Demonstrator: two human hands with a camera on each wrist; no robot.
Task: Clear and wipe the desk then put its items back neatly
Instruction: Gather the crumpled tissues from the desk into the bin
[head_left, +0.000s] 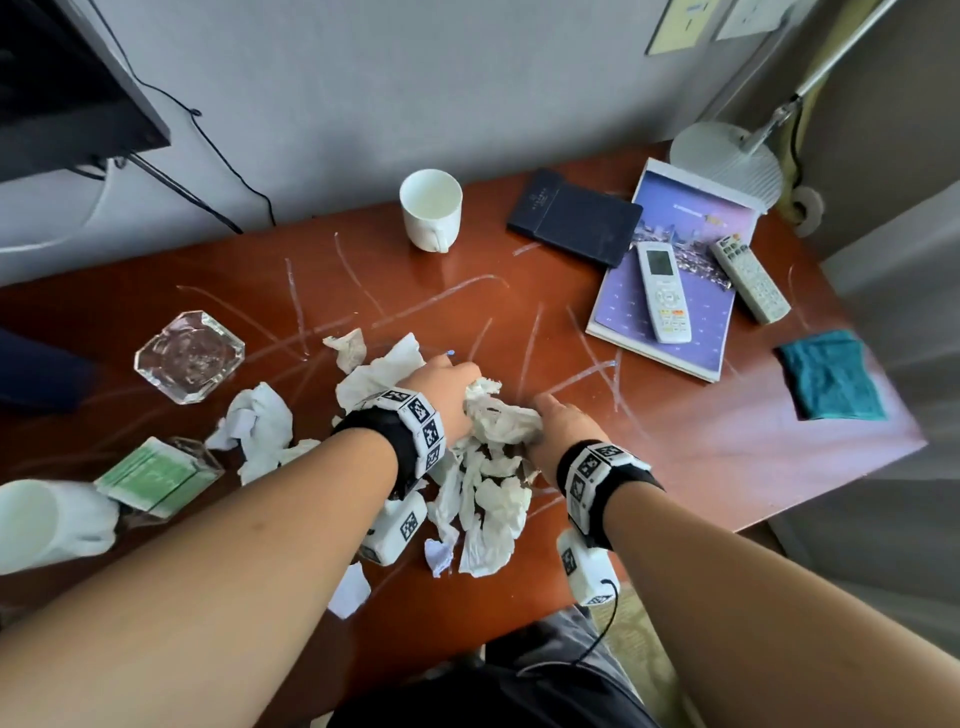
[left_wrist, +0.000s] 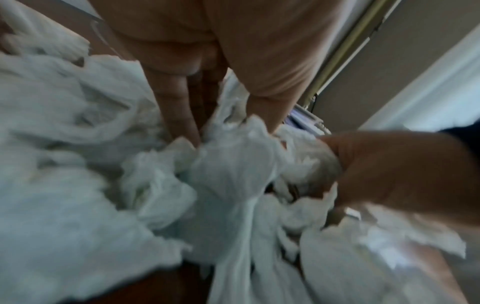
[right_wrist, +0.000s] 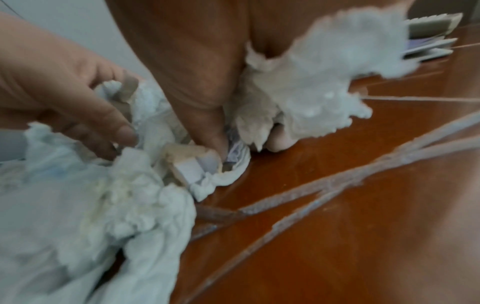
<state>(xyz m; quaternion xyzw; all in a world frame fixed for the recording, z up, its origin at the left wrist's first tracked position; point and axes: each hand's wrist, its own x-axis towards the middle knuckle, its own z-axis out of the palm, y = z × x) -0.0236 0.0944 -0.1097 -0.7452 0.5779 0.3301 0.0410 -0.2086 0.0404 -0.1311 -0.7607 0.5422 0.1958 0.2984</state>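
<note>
A heap of crumpled white tissues (head_left: 488, 493) lies in the middle of the reddish wooden desk (head_left: 727, 441), which is marked with whitish streaks (head_left: 441, 296). Both hands are in the heap. My left hand (head_left: 470, 387) curls its fingers round a wad of tissue (head_left: 498, 415) from the left. My right hand (head_left: 543, 410) grips the same wad from the right. In the left wrist view my left hand (left_wrist: 228, 127) digs into the tissues (left_wrist: 78, 164). In the right wrist view my right hand (right_wrist: 249, 144) pinches tissue (right_wrist: 311, 82) between thumb and fingers.
A white mug (head_left: 431, 208), a dark folder (head_left: 574, 223) and a lamp base (head_left: 727, 156) stand at the back. A purple booklet (head_left: 623, 312) carries a white remote (head_left: 664, 291), beside a grey remote (head_left: 750, 278). Teal cloth (head_left: 831, 374) right; glass ashtray (head_left: 189, 356) and green card (head_left: 150, 475) left.
</note>
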